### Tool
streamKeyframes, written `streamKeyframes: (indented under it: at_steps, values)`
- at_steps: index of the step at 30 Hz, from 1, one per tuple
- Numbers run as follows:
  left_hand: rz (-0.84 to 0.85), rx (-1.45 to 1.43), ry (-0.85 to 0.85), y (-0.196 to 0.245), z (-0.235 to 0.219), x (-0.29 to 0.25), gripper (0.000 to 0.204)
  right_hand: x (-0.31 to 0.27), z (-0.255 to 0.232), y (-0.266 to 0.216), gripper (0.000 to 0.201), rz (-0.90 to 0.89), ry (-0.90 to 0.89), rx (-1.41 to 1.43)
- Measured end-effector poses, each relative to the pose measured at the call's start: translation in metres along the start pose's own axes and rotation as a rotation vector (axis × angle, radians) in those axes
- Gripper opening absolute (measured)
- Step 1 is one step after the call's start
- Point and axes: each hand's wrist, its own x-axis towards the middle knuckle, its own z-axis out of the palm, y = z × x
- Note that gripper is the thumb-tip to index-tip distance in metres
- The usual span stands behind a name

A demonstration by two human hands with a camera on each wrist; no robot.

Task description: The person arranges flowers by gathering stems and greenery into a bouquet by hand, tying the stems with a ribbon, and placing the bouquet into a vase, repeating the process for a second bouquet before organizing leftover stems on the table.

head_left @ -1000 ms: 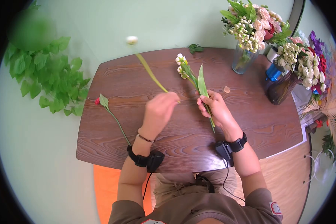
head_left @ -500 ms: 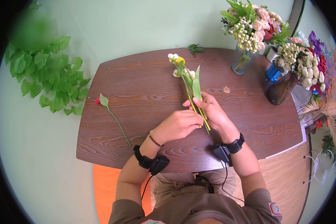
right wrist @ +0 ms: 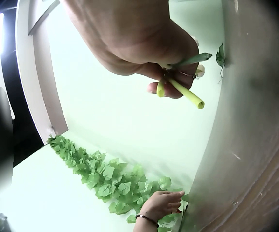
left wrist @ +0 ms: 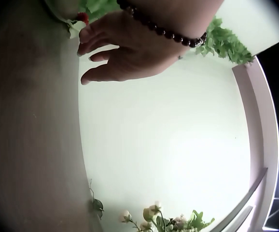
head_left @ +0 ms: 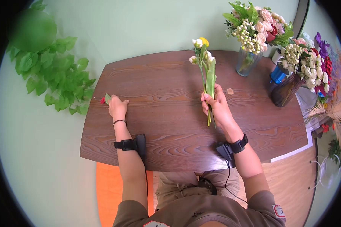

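Note:
Near the middle of the table, the right hand [head_left: 220, 109] grips a small bunch of stems with white flowers [head_left: 197, 42], a yellow flower [head_left: 204, 41] and a long green leaf [head_left: 211, 77]. Cut stem ends [right wrist: 192, 99] stick out below that hand in the right wrist view. At the table's left side, the left hand [head_left: 118, 108] is over the red flower [head_left: 102, 100], beside its leaf [head_left: 108, 98]. In the left wrist view the left hand's fingers [left wrist: 98, 75] are spread and slightly bent, near the red flower [left wrist: 83, 18]; the flower's stem is mostly hidden in the head view.
A glass vase [head_left: 248, 62] of pink and white flowers stands at the back right of the table [head_left: 159, 132]. Beside it are a blue object [head_left: 277, 74] and a dark vase [head_left: 287, 90]. A leaf vine [head_left: 57, 75] hangs on the left wall.
The left hand has left the stems in the right hand and moved left to the red flower. The bunch, with the yellow flower in it, has moved right and stands more upright.

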Motion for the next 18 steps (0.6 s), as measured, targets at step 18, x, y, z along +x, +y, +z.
streamKeyframes:
  at_steps: [18]
  values:
    - [-0.272, 0.125, -0.069, -0.03, 0.013, 0.018, 0.043, -0.002, -0.001, -0.003, 0.024, 0.042, -0.012, 0.042]
